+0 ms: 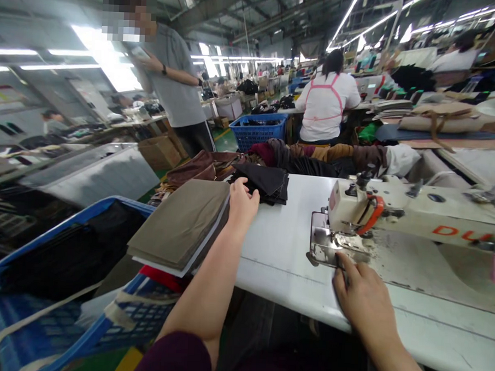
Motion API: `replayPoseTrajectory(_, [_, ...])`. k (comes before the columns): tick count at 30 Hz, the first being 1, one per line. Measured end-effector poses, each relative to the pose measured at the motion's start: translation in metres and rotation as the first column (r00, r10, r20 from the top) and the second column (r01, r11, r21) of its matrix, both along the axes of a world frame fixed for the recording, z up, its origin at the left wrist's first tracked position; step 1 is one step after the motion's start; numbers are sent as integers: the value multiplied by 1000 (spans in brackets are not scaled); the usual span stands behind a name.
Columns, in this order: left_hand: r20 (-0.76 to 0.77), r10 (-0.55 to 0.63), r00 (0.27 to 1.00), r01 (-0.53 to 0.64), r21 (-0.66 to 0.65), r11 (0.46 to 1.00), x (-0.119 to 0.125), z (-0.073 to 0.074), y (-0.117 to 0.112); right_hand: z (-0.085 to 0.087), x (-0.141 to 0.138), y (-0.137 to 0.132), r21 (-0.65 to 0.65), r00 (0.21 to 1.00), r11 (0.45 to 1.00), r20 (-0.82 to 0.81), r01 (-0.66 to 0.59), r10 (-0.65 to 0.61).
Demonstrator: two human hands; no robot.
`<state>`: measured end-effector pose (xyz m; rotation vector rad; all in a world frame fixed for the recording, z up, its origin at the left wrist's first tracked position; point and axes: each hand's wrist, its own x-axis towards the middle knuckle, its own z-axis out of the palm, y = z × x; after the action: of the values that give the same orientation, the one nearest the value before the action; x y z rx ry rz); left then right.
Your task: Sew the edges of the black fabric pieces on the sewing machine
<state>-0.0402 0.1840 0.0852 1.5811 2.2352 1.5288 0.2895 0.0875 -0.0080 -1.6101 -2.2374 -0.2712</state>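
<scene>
My left hand [242, 203] reaches out to a pile of dark fabric pieces [264, 182] on the white table [286, 247]; its fingers curl over the pile's near edge, hidden from view. Beside it lies a stack of olive-brown fabric pieces [182, 222], hanging over the table's left edge. My right hand [363, 297] rests on the table in front of the cream sewing machine [394, 214], its fingers stretched toward the metal plate [330, 246] under the needle.
A blue plastic crate [62, 287] with dark cloth stands at lower left. More brown and dark garments [314, 155] are heaped behind the table. A person in grey [173, 84] stands at the back left; another in white [327, 104] sits facing away, near a blue basket [256, 130].
</scene>
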Motion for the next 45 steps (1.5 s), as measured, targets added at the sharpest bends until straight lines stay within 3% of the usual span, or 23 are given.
replayPoseTrajectory(4, [-410, -7, 912, -46, -121, 992, -25, 20, -73, 1, 0, 0, 0, 1000, 1000, 7, 6, -6])
replayPoseTrajectory(8, [-533, 60, 844, -239, -275, 931, -84, 42, -121, 1, -1, 0, 8, 1000, 1000, 10, 6, -6])
replayPoseTrajectory(10, [-521, -43, 852, -225, -439, 870, -111, 49, -132, 0, 0, 0, 14, 1000, 1000, 3, 5, -5])
replayPoseTrajectory(12, [-441, -191, 877, -129, -599, 790, -128, 55, -135, 0, 0, 0, 14, 1000, 1000, 0, 7, -7])
replayPoseTrajectory(14, [-343, -289, 894, -33, -692, 721, -133, 60, -133, 0, -1, 0, 15, 1000, 1000, 1, 9, -9])
replayPoseTrajectory(16, [-316, -312, 896, -11, -718, 696, -130, 64, -128, 0, -1, 0, 19, 1000, 1000, -1, 8, -8])
replayPoseTrajectory(21, [-380, -284, 880, -60, -683, 728, -123, 71, -122, 0, -2, -1, 25, 1000, 1000, 1, 3, -3])
replayPoseTrajectory(26, [32, -183, 983, 163, -622, 766, -142, 71, -129, 2, -2, -2, 19, 1000, 1000, 6, 10, -11])
replayPoseTrajectory(29, [247, -30, 968, 150, -482, 863, -147, 72, -136, 2, -1, 0, 6, 1000, 1000, -3, 10, -10])
replayPoseTrajectory(31, [333, 13, 943, 117, -366, 923, -140, 76, -140, 1, -1, 1, 3, 1000, 1000, -25, 3, -3])
replayPoseTrajectory(34, [281, -109, 953, 170, -205, 964, -113, 79, -144, 2, -6, -2, 8, 989, 998, -130, -65, 66])
replayPoseTrajectory(36, [97, -222, 970, 234, -137, 963, -82, 72, -144, 9, -15, -8, 12, 959, 989, -244, -144, 143])
replayPoseTrajectory(38, [-63, -283, 957, 271, -157, 950, -42, 53, -142, 19, -27, -17, 18, 914, 970, -333, -241, 233])
replayPoseTrajectory(42, [-91, -427, 900, 397, -239, 886, 42, -14, -140, 29, -45, -28, 1, 846, 877, -264, -481, 464])
replayPoseTrajectory(45, [-48, -583, 811, 545, -299, 783, 77, -60, -141, 21, -40, -28, -13, 817, 830, -181, -558, 547])
